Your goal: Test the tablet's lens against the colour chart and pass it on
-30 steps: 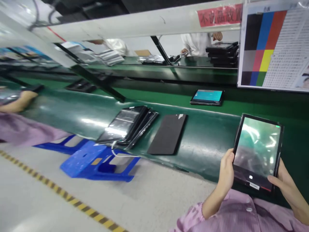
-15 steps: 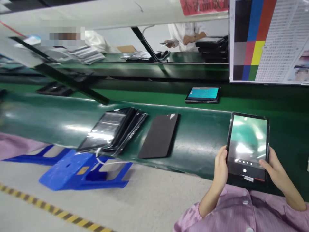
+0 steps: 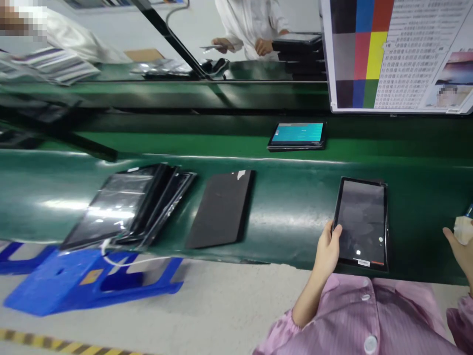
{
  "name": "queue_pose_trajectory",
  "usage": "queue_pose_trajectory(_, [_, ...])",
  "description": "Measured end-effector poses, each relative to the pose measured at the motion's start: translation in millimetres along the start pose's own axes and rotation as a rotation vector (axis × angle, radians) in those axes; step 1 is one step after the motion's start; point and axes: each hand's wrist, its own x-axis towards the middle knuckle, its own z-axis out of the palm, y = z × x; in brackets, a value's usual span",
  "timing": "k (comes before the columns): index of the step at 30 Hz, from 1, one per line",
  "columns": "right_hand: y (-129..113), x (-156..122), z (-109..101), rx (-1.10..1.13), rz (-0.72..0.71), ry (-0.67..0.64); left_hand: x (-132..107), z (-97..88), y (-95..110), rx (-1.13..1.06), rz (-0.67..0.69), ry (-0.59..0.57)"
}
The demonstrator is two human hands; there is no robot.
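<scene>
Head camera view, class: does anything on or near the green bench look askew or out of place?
Yes. The stack of glossy black tablets in clear film is fanned out unevenly and juts over the green bench's near edge. Below it, a blue plastic stool lies tipped on the floor, with a white cable trailing across it.

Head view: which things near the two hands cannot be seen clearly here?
- Right hand: cut off by the right edge; its grip is unclear.
- White object beside it: mostly out of frame, unidentifiable.
- Tablet in the left hand: screen dark, bottom label too small to read.
</scene>
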Motion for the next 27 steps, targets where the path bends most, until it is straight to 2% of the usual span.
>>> queue_pose_trajectory(3, [12.9,-0.1,-3.7,-0.116,0.028,0.005,-0.1,-5.6,0.6,0.087,-0.003,-0.112])
queue_pose_trajectory(5, [9.9,3.2,-4.4,-0.101,0.0,-0.059,1.3,-10.2,0.1,0.18,0.025,-0.146])
queue_pose_trajectory(8, [-9.9,2.9,-0.8,0.246,-0.077,-0.176,4.6,-16.2,-4.6,0.24,0.071,-0.178])
queue_pose_trajectory(10, [-30.0,-4.8,4.9,0.557,-0.154,-0.255,5.4,-19.1,-9.4,0.219,0.088,-0.221])
queue_pose_trajectory(12, [-51.6,-16.5,12.1,0.777,-0.256,-0.356,4.4,-21.0,-12.8,0.196,0.101,-0.257])
queue_pose_trajectory(17, [-90.0,-36.4,28.8,1.053,-0.405,-0.492,0.1,-23.9,-9.0,0.215,0.094,-0.331])
queue_pose_trajectory(22, [-94.5,-34.3,40.6,1.092,-0.448,-0.522,1.8,-26.2,-3.8,0.226,0.088,-0.386])
queue_pose_trajectory(27, [-90.7,-32.7,46.9,1.073,-0.491,-0.477,0.9,-23.6,-5.8,0.249,0.096,-0.361])
